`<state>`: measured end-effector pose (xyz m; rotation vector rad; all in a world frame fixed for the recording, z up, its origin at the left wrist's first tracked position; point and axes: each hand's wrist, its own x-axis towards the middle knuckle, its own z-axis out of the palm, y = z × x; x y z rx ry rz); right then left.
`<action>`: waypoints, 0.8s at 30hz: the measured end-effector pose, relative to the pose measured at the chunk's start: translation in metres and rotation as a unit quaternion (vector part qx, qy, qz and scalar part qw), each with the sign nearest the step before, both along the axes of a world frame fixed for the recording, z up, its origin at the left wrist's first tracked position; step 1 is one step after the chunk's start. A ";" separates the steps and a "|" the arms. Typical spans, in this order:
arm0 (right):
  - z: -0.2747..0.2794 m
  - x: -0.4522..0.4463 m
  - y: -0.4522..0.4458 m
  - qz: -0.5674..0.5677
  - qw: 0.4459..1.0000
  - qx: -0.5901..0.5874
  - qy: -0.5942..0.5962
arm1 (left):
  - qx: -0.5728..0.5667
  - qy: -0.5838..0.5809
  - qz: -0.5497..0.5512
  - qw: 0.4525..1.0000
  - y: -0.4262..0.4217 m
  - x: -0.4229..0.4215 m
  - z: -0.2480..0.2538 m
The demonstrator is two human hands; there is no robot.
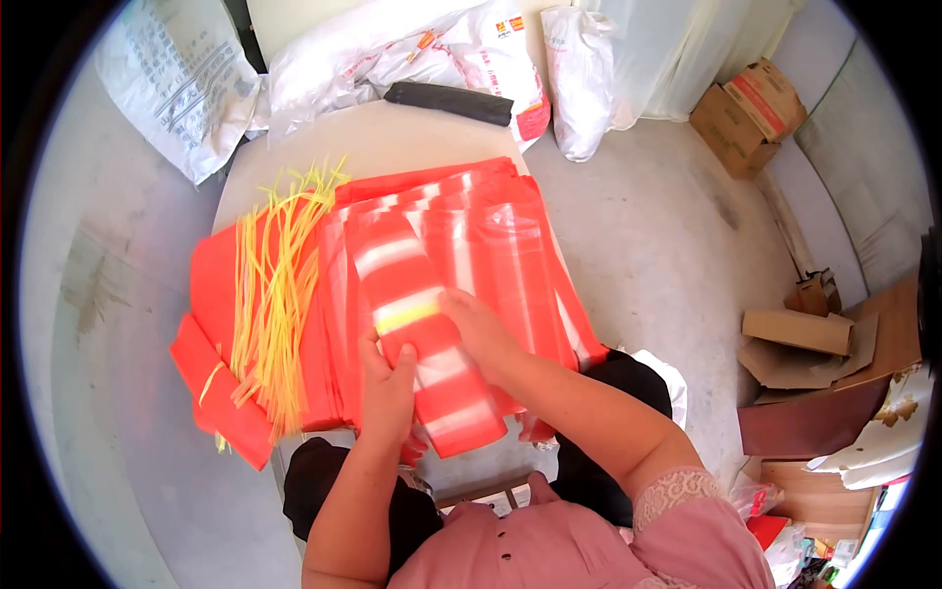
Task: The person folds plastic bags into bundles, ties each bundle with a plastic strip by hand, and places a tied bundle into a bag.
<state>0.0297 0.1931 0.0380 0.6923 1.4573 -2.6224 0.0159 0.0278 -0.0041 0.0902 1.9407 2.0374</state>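
Note:
A long folded bundle of red-and-white striped plastic (397,277) lies slanted across the stack in front of me, with a yellow strip (407,314) across its middle. My left hand (390,383) grips the bundle's left edge just below the strip, thumb on top. My right hand (473,329) is closed at the right edge, fingers at the strip's end. Beneath is a stack of red-and-white striped plastic sheets or bags (510,265). Many loose yellow ties (280,304) are spread over red material left of my hands. At the far left, a folded red bundle (226,393) has a thin yellow tie around it.
A black roll (448,102) lies at the table's (383,133) far end, before white plastic sacks (412,59). Another white sack (579,83) stands on the floor. Cardboard boxes (751,118) stand at the back right, and an opened carton (800,344) sits on the right.

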 end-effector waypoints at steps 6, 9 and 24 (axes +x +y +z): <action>0.025 0.045 0.015 -0.047 0.998 0.038 0.012 | 0.024 -0.029 -0.025 0.999 0.021 0.036 0.044; 0.031 0.095 0.029 -0.072 0.997 0.002 0.031 | 0.039 -0.023 -0.080 0.996 0.031 0.069 0.053; -0.014 0.322 0.090 -0.244 0.968 0.045 -0.041 | 0.106 -0.056 -0.249 0.961 0.114 0.240 0.017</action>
